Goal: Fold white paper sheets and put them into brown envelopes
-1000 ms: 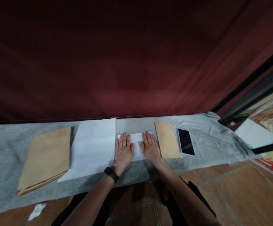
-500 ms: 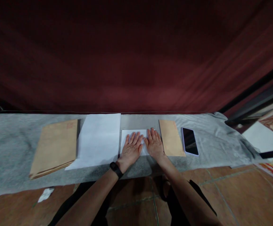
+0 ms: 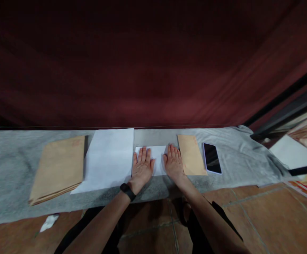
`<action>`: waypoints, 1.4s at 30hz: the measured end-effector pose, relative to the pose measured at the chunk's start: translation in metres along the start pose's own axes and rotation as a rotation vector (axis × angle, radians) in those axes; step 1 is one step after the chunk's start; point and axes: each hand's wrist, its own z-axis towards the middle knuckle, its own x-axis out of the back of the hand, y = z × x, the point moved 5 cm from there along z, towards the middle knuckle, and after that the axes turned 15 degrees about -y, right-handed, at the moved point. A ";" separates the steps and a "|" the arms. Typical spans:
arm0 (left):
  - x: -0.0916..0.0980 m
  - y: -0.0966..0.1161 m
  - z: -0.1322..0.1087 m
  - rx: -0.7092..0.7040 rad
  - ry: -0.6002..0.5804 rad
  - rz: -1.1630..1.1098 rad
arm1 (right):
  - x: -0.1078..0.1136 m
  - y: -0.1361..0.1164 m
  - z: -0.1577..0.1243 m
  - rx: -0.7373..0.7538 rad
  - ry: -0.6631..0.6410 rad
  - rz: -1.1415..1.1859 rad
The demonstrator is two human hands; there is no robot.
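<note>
A folded sheet of white paper [image 3: 159, 158] lies in front of me on the grey cloth. My left hand [image 3: 143, 165] presses flat on its left part, fingers stretched out. On the right part rests my right hand [image 3: 173, 162], also flat with fingers extended. Bare paper shows between the two hands. Just right of my right hand lies a single brown envelope [image 3: 193, 155], close to its edge. To the left of my left hand is a stack of larger white paper sheets [image 3: 109, 158].
At the far left lies a pile of brown envelopes [image 3: 59, 167]. A phone [image 3: 212, 158] with a pale purple case sits right of the single envelope. The grey cloth [image 3: 238, 158] covers a narrow ledge before a dark red curtain [image 3: 153, 77]. Crumpled white paper [image 3: 49, 222] is on the tiled floor.
My left hand has slid left across the folded paper, away from my right hand, uncovering its middle. My right hand has stayed nearly in place.
</note>
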 end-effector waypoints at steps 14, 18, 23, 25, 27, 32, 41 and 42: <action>0.000 -0.002 -0.002 -0.008 0.040 -0.012 | -0.006 -0.014 -0.002 0.105 -0.060 -0.013; -0.002 -0.004 -0.001 0.014 0.070 -0.029 | -0.002 -0.002 -0.001 0.001 -0.041 -0.026; -0.004 -0.006 -0.001 0.029 0.082 -0.066 | 0.012 0.004 -0.005 -0.080 -0.116 -0.002; -0.003 -0.006 -0.001 0.028 0.089 -0.080 | 0.020 0.009 -0.006 -0.140 -0.157 0.028; -0.003 -0.006 -0.002 0.021 0.100 -0.096 | 0.026 0.015 -0.005 -0.204 -0.193 0.065; -0.004 -0.007 -0.002 -0.004 0.121 -0.122 | 0.027 0.035 0.001 -0.322 -0.243 0.227; -0.003 -0.014 0.004 -0.015 0.124 -0.338 | 0.018 0.053 0.011 -0.196 -0.343 1.250; 0.001 -0.016 0.005 -0.027 0.139 -0.401 | 0.021 0.054 0.011 -0.196 -0.325 1.376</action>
